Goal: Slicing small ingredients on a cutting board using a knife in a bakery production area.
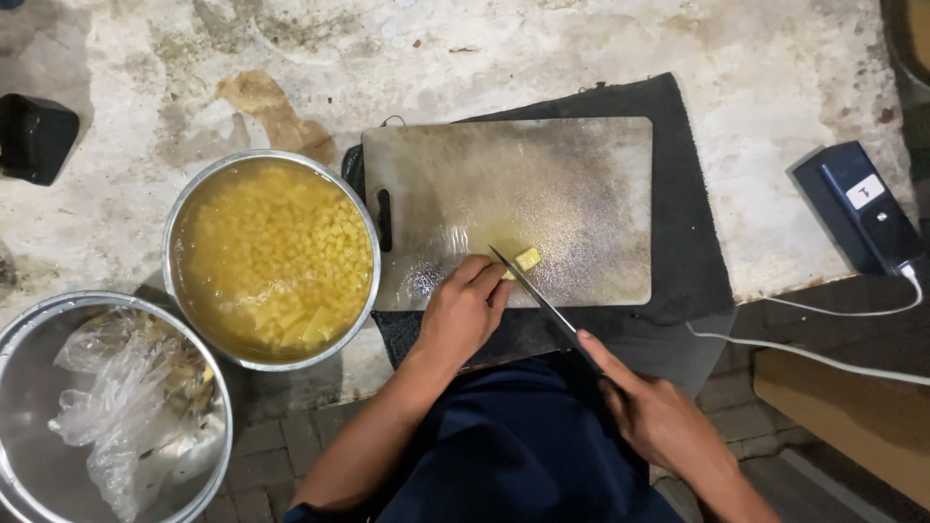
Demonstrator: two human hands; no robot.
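Observation:
A pale, scratched cutting board [542, 184] lies on a dark mat [678, 194]. Near its front edge sits a small yellow cube of potato [527, 259]. My left hand [463, 312] rests on the board's front edge, fingertips pressing on a yellow piece just left of the cube. My right hand [654, 412] grips the handle of a knife [539, 297], index finger along its spine. The blade's tip touches the board between my left fingers and the cube.
A metal bowl [364, 232] of water and diced yellow cubes stands left of the board. A second metal bowl [208, 387] at the lower left holds crumpled clear plastic. A dark box [862, 208] with white cables sits at the right, another dark object [34, 136] at the far left.

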